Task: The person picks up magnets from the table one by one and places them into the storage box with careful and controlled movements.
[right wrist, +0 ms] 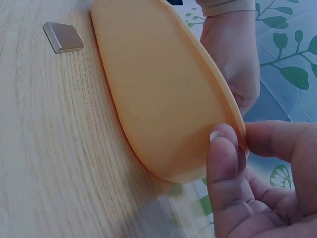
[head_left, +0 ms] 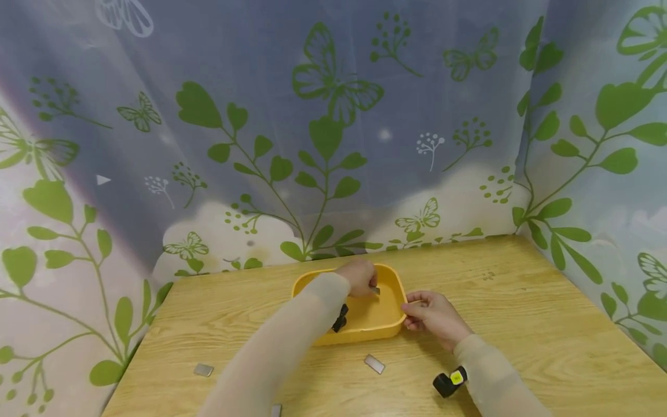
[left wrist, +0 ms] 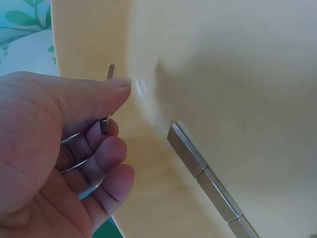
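A yellow tray point(head_left: 392, 329) sits on the wooden table. Over its inside, my left hand point(head_left: 359, 277) pinches a thin grey metal plate point(left wrist: 106, 124) between thumb and fingers point(left wrist: 106, 156). Several more metal plates point(left wrist: 203, 173) lie end to end inside the tray point(left wrist: 237, 74). My right hand point(head_left: 432, 315) pinches the tray's right rim point(right wrist: 241, 134) with thumb and fingertip point(right wrist: 220, 153), and the tray's outer wall point(right wrist: 158, 99) fills the right wrist view.
Loose metal plates lie on the table: one point(head_left: 374, 364) in front of the tray, also seen as a plate point(right wrist: 63, 37) in the right wrist view, one point(head_left: 204, 369) at front left, one point(head_left: 275, 410) at the near edge. A leaf-printed curtain point(head_left: 333, 127) closes off the back and sides.
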Action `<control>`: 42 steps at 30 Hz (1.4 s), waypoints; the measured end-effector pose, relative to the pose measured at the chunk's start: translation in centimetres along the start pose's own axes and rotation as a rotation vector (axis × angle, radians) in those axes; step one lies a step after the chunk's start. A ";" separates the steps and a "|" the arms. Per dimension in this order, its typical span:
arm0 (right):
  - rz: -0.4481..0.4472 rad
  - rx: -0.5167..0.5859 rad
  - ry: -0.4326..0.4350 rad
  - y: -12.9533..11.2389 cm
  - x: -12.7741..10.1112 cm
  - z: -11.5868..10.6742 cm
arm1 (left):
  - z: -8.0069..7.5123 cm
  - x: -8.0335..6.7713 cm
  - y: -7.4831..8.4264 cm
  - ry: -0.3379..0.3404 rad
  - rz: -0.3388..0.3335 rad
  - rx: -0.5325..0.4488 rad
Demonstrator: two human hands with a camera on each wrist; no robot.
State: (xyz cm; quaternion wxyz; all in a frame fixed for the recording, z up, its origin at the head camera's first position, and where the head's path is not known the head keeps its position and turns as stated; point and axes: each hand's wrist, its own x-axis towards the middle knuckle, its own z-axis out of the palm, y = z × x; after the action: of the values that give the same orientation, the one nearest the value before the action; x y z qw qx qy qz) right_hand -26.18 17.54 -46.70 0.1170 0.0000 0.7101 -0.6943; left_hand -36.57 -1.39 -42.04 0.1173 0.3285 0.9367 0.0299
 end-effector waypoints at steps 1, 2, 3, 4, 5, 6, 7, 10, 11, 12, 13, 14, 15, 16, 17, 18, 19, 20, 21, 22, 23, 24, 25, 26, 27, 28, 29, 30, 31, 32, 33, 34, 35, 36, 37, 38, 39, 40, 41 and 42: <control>0.000 0.000 0.001 0.0 0.0 0.0 | 0.0 0.1 0.1 0.001 0.005 0.009; 0.001 0.000 0.003 -0.1 0.0 0.0 | 0.0 0.2 0.3 0.003 0.007 0.019; 0.002 -0.001 0.005 -0.1 0.1 -0.1 | 0.0 0.3 0.4 0.001 0.010 0.028; 0.002 -0.002 0.004 -0.1 0.1 -0.1 | 0.0 0.4 0.5 -0.002 0.012 0.034; 0.003 -0.003 0.005 -0.1 0.1 -0.1 | 0.0 0.5 0.5 -0.008 0.013 0.042; 0.001 -0.006 0.005 -0.1 0.1 -0.1 | 0.0 0.6 0.6 -0.012 0.015 0.046; 0.002 -0.008 0.008 -0.2 0.0 -0.2 | 0.0 0.7 0.7 -0.016 0.016 0.053; 0.000 -0.011 0.009 -0.2 0.0 -0.2 | 0.0 1.1 0.9 -0.029 0.020 0.076; 0.000 -0.012 0.011 -0.2 0.0 -0.2 | 0.0 1.3 0.9 -0.032 0.021 0.089; -0.001 -0.012 0.011 -0.2 0.0 -0.2 | 0.0 1.4 1.0 -0.034 0.021 0.097; -0.001 -0.011 0.011 -0.2 0.0 -0.2 | 0.1 1.6 1.0 -0.036 0.018 0.112; -0.004 -0.011 0.009 -0.2 0.0 -0.2 | 0.2 1.8 1.1 -0.039 0.019 0.127; -0.003 -0.010 0.010 -0.2 0.0 -0.2 | 0.2 1.9 1.1 -0.044 0.019 0.137; -0.002 -0.008 0.011 -0.2 0.0 -0.2 | 0.2 2.1 1.2 -0.048 0.019 0.152; -0.003 -0.008 0.011 -0.2 0.0 -0.2 | 0.3 2.2 1.3 -0.051 0.020 0.163; -0.003 -0.007 0.010 -0.1 0.0 -0.2 | 0.4 2.3 1.4 -0.056 0.023 0.173; -0.004 -0.004 0.012 -0.1 0.0 -0.2 | 0.5 2.4 1.5 -0.059 0.028 0.185; -0.006 0.000 0.013 -0.1 0.0 -0.2 | 0.5 2.5 1.6 -0.063 0.033 0.193; -0.006 0.004 0.013 -0.1 0.0 -0.1 | 0.6 2.6 1.6 -0.064 0.038 0.198; -0.008 0.006 0.011 -0.1 0.0 -0.1 | 0.7 2.7 1.7 -0.063 0.044 0.202; -0.011 0.008 0.009 -0.1 0.0 -0.1 | 0.8 2.7 1.9 -0.065 0.048 0.202; -0.014 0.010 0.006 -0.1 0.0 -0.1 | 0.9 2.7 1.9 -0.068 0.051 0.199; -0.017 0.011 0.003 -0.1 0.0 0.0 | 0.9 2.8 2.0 -0.069 0.056 0.199; -0.019 0.011 -0.001 -0.1 0.0 0.0 | 1.0 2.8 2.0 -0.071 0.058 0.196; -0.021 0.008 -0.004 -0.1 0.0 0.0 | 1.0 2.9 2.1 -0.071 0.061 0.191; -0.023 0.007 -0.006 -0.1 0.0 0.0 | 1.1 2.9 2.1 -0.072 0.064 0.192; -0.024 0.006 -0.006 -0.1 0.0 0.0 | 1.2 3.0 2.1 -0.070 0.066 0.194; -0.026 0.006 -0.007 -0.1 0.0 0.0 | 1.2 3.1 2.1 -0.067 0.069 0.198; -0.027 0.004 -0.006 -0.1 0.1 0.0 | 1.3 3.1 2.1 -0.063 0.072 0.203; -0.027 0.005 -0.003 -0.1 0.1 0.0 | 1.3 3.2 2.0 -0.059 0.074 0.207; -0.027 0.006 0.000 -0.1 0.1 0.0 | 1.4 3.3 2.0 -0.053 0.075 0.210; -0.026 0.006 0.002 0.0 0.1 -0.1 | 1.5 3.3 2.0 -0.050 0.074 0.213; -0.024 0.007 0.005 0.0 0.2 -0.1 | 1.6 3.3 2.0 -0.048 0.072 0.213; -0.023 0.008 0.008 0.0 0.2 -0.1 | 1.7 3.4 2.0 -0.046 0.072 0.216; -0.021 0.009 0.009 0.1 0.2 -0.1 | 1.8 3.4 2.1 -0.045 0.071 0.217; -0.020 0.009 0.010 0.1 0.2 -0.1 | 1.9 3.4 2.1 -0.043 0.071 0.219; -0.019 0.009 0.010 0.2 0.2 -0.1 | 1.9 3.4 2.1 -0.042 0.068 0.219; -0.018 0.008 0.009 0.2 0.2 -0.1 | 2.0 3.3 2.2 -0.042 0.067 0.220; -0.018 0.008 0.009 0.3 0.2 -0.1 | 2.0 3.3 2.2 -0.039 0.066 0.221; -0.018 0.008 0.007 0.3 0.2 -0.1 | 2.0 3.3 2.3 -0.038 0.065 0.221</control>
State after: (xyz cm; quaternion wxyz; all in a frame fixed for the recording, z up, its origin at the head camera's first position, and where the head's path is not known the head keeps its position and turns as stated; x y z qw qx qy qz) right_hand -26.37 17.62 -47.01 0.1079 -0.0034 0.7077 -0.6982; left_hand -37.18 2.38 -44.36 0.0972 0.3703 0.9207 -0.0759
